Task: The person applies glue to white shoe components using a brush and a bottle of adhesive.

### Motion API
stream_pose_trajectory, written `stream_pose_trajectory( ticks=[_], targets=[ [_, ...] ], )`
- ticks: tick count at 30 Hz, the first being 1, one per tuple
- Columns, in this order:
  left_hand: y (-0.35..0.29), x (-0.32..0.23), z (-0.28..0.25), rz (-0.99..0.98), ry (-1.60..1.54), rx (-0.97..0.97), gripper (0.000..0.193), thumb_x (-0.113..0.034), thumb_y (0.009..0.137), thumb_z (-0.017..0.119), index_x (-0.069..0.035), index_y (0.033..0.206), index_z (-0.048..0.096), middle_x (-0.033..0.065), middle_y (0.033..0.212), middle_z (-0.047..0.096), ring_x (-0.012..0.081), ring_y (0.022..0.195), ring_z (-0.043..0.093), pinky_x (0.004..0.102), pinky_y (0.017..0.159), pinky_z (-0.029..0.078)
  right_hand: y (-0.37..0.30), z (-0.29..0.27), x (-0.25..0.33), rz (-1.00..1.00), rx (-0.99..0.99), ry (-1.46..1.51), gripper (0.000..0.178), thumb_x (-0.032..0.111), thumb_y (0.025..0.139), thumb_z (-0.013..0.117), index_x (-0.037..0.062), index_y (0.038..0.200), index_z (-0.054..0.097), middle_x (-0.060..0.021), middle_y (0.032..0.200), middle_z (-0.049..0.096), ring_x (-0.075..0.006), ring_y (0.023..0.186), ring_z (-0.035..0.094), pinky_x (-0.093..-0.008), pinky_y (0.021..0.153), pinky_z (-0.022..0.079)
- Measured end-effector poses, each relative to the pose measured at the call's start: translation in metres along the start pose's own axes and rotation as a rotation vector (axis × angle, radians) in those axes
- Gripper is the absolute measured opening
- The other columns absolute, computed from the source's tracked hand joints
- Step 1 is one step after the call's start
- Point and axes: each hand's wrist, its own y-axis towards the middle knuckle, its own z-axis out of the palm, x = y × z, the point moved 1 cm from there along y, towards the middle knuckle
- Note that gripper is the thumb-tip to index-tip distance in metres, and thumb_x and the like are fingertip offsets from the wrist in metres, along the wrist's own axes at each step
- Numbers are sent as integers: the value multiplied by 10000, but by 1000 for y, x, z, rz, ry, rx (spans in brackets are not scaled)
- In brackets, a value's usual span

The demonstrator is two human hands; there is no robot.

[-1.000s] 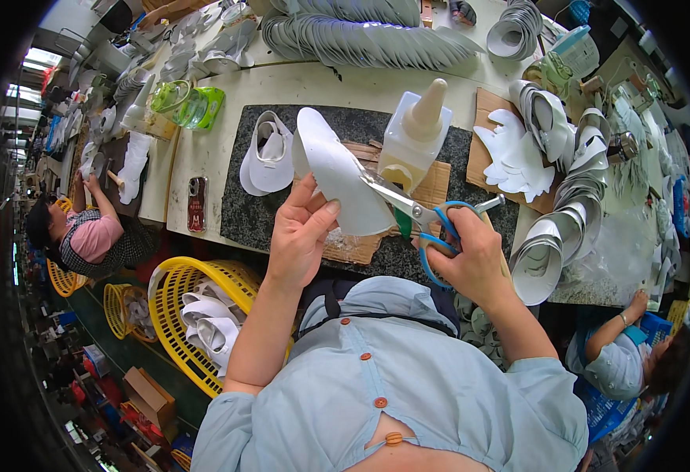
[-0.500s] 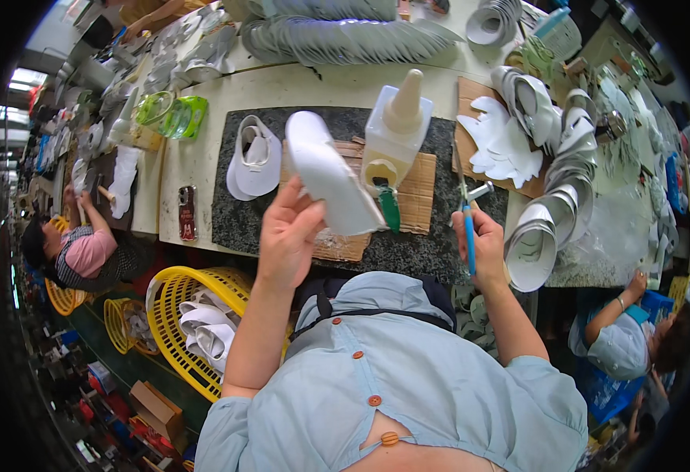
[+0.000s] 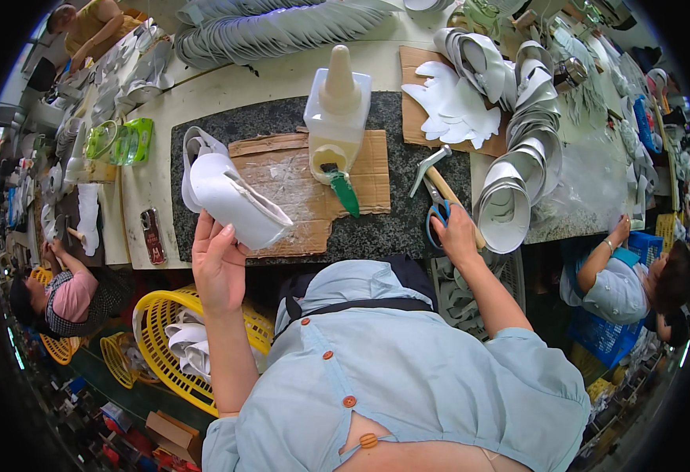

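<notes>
Holding a white curved shoe piece (image 3: 238,200) in the left hand (image 3: 220,263), pinching the near edge between thumb and fingers, above the left part of a dark speckled slab (image 3: 274,116). Overlapping in view a white shoe upper (image 3: 200,143) just beyond; cannot tell whether touching it.

Reaching with the right hand (image 3: 456,236) to the blue handles of a pair of scissors (image 3: 437,211), near the slab's right edge, with fingers bent at the loops; cannot tell whether gripping or only resting there. Close beside the blades, a hammer (image 3: 425,167), with metal head and wooden handle slanting down toward the right hand.

At the middle of the slab, on brown cardboard (image 3: 372,185), a translucent bottle (image 3: 345,130) with a cream cone on top and a green tip (image 3: 345,194) at the near end. To the right, on the pale surface (image 3: 376,67), a curving row of white rolled pieces (image 3: 510,185). To the left, near the edge, a dark red phone (image 3: 153,236). Below, a yellow basket (image 3: 153,334) of white uppers
</notes>
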Motion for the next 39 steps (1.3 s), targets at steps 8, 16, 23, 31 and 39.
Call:
stream_pose_trajectory(
  ticks=[8,16,23,31,39],
  targets=[
    [-1,10,-19,-16,-45,-26,492,12,906,473,-48,1381,359,104,1288,523,196,1135,555,376,982,448,37,-24,50,-58,401,-346,394,361,798,693,-6,885,580,-187,854,648,-356,806,652,-423,676,528],
    [-6,13,-23,-51,-36,13,510,-53,956,471,-85,1426,277,119,1230,550,224,1077,589,382,924,487,62,-5,130,-801,367,-220,342,121,786,594,87,1124,562,-105,891,561,-258,785,622,-362,628,509],
    [-14,5,-22,-17,-119,80,691,30,904,505,-108,1483,154,130,1294,504,212,1167,521,369,986,416,76,43,120,-1319,195,-38,468,85,722,595,133,1185,543,-75,968,480,-203,792,558,-325,667,489],
    [-15,1,-33,-5,-17,90,841,118,816,529,-111,1496,90,159,1306,494,225,1204,492,364,1017,369,87,22,124,-1341,195,57,281,60,729,604,82,1008,578,-87,1242,530,-210,822,569,-342,727,493],
    [-15,-5,-28,-29,-70,39,851,113,808,545,-98,1493,85,160,1327,468,225,1205,488,367,1031,362,77,-40,161,-616,69,662,290,-43,839,591,40,1105,512,-76,1024,571,-161,813,561,-236,716,451]
  ],
)
